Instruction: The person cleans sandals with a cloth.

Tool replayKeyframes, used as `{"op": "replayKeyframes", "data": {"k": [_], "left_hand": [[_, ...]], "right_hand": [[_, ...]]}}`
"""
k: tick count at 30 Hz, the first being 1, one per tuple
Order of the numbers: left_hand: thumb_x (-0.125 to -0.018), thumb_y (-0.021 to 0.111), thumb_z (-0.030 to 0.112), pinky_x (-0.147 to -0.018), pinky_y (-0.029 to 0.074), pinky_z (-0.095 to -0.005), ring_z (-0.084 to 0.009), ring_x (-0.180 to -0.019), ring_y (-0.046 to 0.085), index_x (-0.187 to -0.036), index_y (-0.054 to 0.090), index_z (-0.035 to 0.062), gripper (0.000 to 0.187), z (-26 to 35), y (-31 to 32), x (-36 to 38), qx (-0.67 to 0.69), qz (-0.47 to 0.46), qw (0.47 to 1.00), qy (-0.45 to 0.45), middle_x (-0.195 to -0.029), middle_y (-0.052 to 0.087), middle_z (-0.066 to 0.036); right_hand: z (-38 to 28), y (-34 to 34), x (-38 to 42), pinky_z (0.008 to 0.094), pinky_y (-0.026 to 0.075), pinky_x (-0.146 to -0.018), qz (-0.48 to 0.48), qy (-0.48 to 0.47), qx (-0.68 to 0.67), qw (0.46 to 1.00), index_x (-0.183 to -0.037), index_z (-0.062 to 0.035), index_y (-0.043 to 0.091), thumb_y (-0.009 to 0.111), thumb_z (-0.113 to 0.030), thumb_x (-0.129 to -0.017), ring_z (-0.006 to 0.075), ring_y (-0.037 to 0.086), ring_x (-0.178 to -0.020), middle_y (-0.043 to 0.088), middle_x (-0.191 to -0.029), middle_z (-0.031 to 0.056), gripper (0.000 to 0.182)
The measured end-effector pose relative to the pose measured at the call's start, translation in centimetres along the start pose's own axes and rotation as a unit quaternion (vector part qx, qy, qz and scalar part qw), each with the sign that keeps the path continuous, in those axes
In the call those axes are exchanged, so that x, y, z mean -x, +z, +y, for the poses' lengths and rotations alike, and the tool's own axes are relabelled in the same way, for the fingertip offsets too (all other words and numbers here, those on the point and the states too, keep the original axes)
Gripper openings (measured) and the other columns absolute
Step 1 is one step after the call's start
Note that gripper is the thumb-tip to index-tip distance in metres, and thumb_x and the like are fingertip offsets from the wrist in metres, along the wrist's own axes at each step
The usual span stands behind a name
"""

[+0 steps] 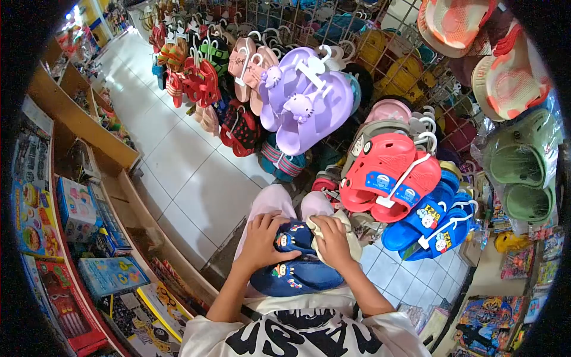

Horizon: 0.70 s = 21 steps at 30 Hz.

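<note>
A pair of navy blue sandals (297, 279) with small cartoon figures on them lies across my lap. My left hand (262, 241) grips the upper sandal at its left side, with the thumb stretched over it and the fingers toward my knee. In my right hand (334, 241) is a crumpled cream cloth (351, 249), pressed against the right side of the same sandal. Part of the cloth is hidden beneath that hand.
Pairs of sandals hang ahead on a wire rack: lilac ones (315, 110), red clogs (386, 175) and blue slides (428, 226). Green clogs (520, 172) in plastic hang at right. Wooden shelves (89, 119) with boxed toys (110, 273) line the left, beside a white tiled floor (184, 149).
</note>
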<state>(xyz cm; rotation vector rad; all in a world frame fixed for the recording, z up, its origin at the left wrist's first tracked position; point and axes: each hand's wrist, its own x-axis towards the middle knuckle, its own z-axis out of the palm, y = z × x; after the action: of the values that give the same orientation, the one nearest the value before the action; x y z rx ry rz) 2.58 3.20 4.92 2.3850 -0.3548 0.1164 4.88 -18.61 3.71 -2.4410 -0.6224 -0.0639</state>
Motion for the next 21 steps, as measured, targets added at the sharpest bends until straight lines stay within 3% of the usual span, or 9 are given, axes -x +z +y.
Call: {"op": "replayKeyframes", "data": {"k": [4, 8, 21], "left_hand": [[-0.06, 0.076, 0.058, -0.102, 0.028, -0.0511, -0.0361, -0.123, 0.04, -0.112, 0.059, 0.0164, 0.068, -0.31, 0.37, 0.0, -0.04, 0.008, 0.999, 0.031, -0.127, 0.049, -0.01], [-0.063, 0.072, 0.063, -0.109, 0.016, -0.0582, -0.0374, -0.134, 0.031, -0.114, 0.058, 0.0169, 0.07, -0.5, 0.15, -0.05, -0.045, -0.009, 0.998, 0.04, -0.132, 0.046, -0.011], [-0.071, 0.068, 0.059, -0.112, 0.011, -0.0576, -0.0376, -0.137, 0.026, -0.121, 0.055, 0.0168, 0.067, -0.66, 0.17, 0.26, -0.044, -0.027, 0.998, 0.026, -0.14, 0.042, -0.011]], "right_hand": [[-0.05, -0.15, -0.12, 0.0428, 0.037, -0.094, 0.011, 0.004, -0.02, 1.0, -0.123, -0.0098, 0.053, 0.062, -0.007, -0.074, 0.0293, 0.048, -0.109, 0.054, -0.119, 0.008, 0.05], [-0.07, 0.08, 0.01, 0.0417, 0.037, -0.092, 0.039, 0.002, -0.026, 0.999, -0.122, -0.0104, 0.054, 0.063, -0.01, -0.077, 0.0282, 0.049, -0.108, 0.055, -0.117, 0.0069, 0.045], [0.33, 0.67, 0.19, 0.0416, 0.037, -0.094, 0.048, 0.001, -0.03, 0.998, -0.121, -0.0108, 0.055, 0.063, -0.012, -0.079, 0.0275, 0.049, -0.109, 0.055, -0.117, 0.0058, 0.043]]}}
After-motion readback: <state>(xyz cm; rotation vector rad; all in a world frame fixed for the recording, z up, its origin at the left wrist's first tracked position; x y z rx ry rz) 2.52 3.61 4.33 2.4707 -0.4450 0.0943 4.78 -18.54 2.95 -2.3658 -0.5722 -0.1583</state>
